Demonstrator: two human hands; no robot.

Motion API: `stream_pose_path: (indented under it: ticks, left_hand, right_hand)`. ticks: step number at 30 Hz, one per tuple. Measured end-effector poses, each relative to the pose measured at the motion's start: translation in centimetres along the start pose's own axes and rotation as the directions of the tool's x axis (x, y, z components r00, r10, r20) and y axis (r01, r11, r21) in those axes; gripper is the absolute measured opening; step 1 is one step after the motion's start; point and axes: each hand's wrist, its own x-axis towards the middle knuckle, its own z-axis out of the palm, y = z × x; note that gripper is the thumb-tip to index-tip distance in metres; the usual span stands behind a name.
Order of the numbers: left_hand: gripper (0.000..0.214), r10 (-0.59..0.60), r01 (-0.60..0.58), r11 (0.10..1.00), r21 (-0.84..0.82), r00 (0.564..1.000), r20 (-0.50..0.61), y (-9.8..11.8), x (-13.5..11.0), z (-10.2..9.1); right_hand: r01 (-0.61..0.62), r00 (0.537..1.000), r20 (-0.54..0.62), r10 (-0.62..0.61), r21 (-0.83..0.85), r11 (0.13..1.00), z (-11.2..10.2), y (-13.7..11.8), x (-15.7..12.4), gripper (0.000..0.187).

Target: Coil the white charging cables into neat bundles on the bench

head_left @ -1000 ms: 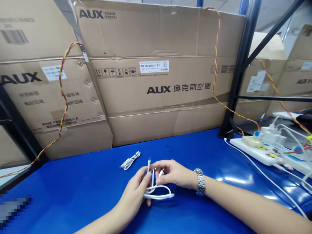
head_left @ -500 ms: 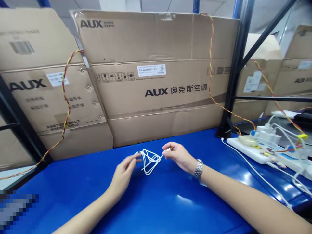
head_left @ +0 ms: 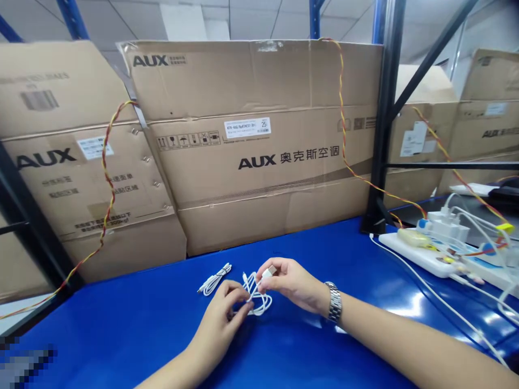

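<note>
Closer together than a moment ago, my left hand [head_left: 221, 316] and right hand [head_left: 294, 283] have bunched the white cable [head_left: 259, 301] into a loose loop over the blue workbench [head_left: 121, 340]. My right fingertips [head_left: 275, 263] pinch its connector [head_left: 268, 272], while my left fingers [head_left: 235, 290] grip the strands from the other side. A second white cable [head_left: 213, 282], coiled, lies just left of my hands. A steel watch [head_left: 333, 301] circles my right wrist. Off to the right, a power strip [head_left: 417, 254] carries white chargers [head_left: 444, 226], and an AUX carton [head_left: 251, 156] stands behind the bench.
</note>
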Motion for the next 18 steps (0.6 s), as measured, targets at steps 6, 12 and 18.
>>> stream_pose_path:
  ticks: [6,12,18]
  left_hand:
    - [0.025,-0.104,0.109,0.993,0.055,0.99,-0.094,-0.7,0.0,0.0]
    - [0.022,-0.104,0.104,0.994,0.015,0.995,0.002,-0.9,0.2,-0.2]
    - [0.024,-0.06,0.061,0.997,-0.038,0.998,0.027,-1.2,0.7,-1.4]
  right_hand:
    - [0.014,0.998,-0.065,-0.011,0.053,0.998,-0.1,0.0,0.2,0.02]
    - [0.0,0.989,-0.148,0.009,0.055,0.998,-0.9,-0.2,0.5,0.026]
    - [0.113,0.943,-0.321,-0.084,0.074,0.991,-3.8,0.1,1.4,0.023]
